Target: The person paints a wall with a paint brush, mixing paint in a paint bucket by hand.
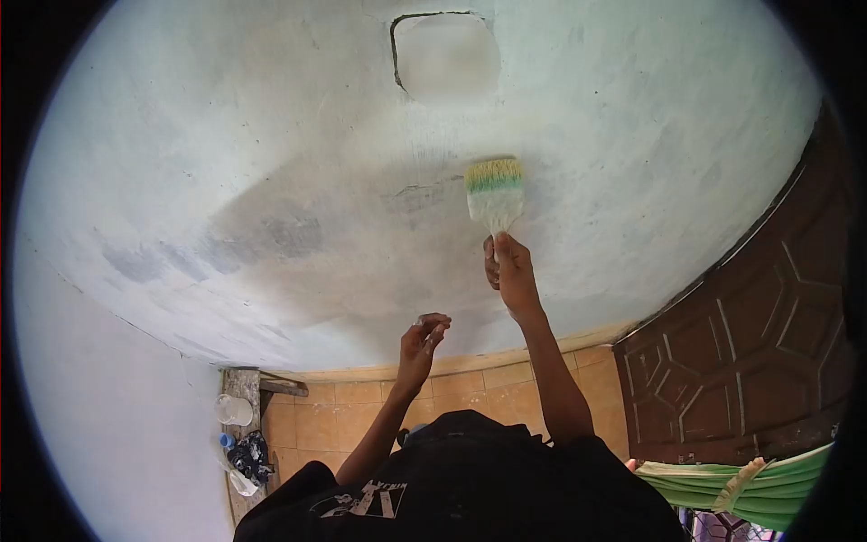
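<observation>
Far left: surface (240,379) carrying a white tub (234,410), a blue item (227,440) and a black bag (249,459); tub contents can't be made out. Orange tile floor (361,393) runs along the foot of the wall (632,181). Grey smears (271,237) on the wall, inside a darker zone; shadow or damp, can't tell which. Left hand (421,348): raised low in front of the wall, fingers (437,319) curled with a gap to the thumb, nothing visible in them. Above and between the hands, a pale rounded-square panel (447,59) with a dark gap along its top and left. Brush (496,194): below and right of the panel, bristles up, wide side facing us. Contact with the wall unclear from this angle. Right hand (511,271): fingers clamped on the handle's lower end. That low grip should give reach but less control, so I'd choke up near the panel edge. Elsewhere: light pressure, long overlapping strokes, bristle tips only, feather out over the smears. Far right: brown door (722,343), green curtain (722,483) below; keep loaded bristles off both.
</observation>
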A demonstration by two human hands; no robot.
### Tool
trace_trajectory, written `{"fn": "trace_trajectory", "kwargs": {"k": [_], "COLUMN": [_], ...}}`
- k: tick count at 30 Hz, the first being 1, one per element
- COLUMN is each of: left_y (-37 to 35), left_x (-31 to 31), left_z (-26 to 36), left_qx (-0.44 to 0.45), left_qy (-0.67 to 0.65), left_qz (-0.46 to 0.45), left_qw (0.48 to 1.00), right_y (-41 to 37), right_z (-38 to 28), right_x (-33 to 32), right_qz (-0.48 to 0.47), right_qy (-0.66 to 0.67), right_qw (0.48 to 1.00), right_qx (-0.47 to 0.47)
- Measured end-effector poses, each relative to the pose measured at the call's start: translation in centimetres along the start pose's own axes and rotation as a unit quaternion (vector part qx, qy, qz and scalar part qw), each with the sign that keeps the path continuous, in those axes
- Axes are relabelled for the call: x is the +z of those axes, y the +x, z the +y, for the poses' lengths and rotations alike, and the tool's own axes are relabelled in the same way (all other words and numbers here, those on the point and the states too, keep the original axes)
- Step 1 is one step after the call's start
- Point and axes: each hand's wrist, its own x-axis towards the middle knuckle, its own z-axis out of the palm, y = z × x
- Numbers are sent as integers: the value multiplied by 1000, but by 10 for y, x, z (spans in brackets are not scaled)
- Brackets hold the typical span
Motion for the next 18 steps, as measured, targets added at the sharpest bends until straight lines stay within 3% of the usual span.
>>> {"fn": "trace_trajectory", "kwargs": {"k": [2, 4, 6, 9, 11, 13, 15, 18], "left_y": [4, 1, -5, -3, -11, -13, -15, -11], "left_x": [2, 19, 19, 12, 8, 8, 9, 12], "left_z": [3, -1, -3, -5, -9, -6, -4, -1], "left_qx": [36, 24, 26, 39, 13, 4, -1, -4], "left_qy": [20, -24, -21, 13, 2, -1, -3, -2], "left_qz": [-15, -8, -2, 1, 10, 8, 2, -5], "left_qw": [999, 999, 999, 999, 1000, 1000, 1000, 1000], "right_y": [8, -9, -50, -75, -51, -23, 2, 13], "right_z": [30, 113, 153, 120, 68, 7, -32, -7], "right_x": [-5, -34, -32, -21, -19, -25, -29, -47], "right_qz": [30, 56, 58, 103, 135, 87, 76, 88], "right_qy": [-5, -109, -50, 16, 24, 37, 59, 37], "right_qw": [999, 991, 994, 985, 987, 995, 995, 995], "right_qx": [14, -48, 77, 141, 82, -18, -33, -14]}}
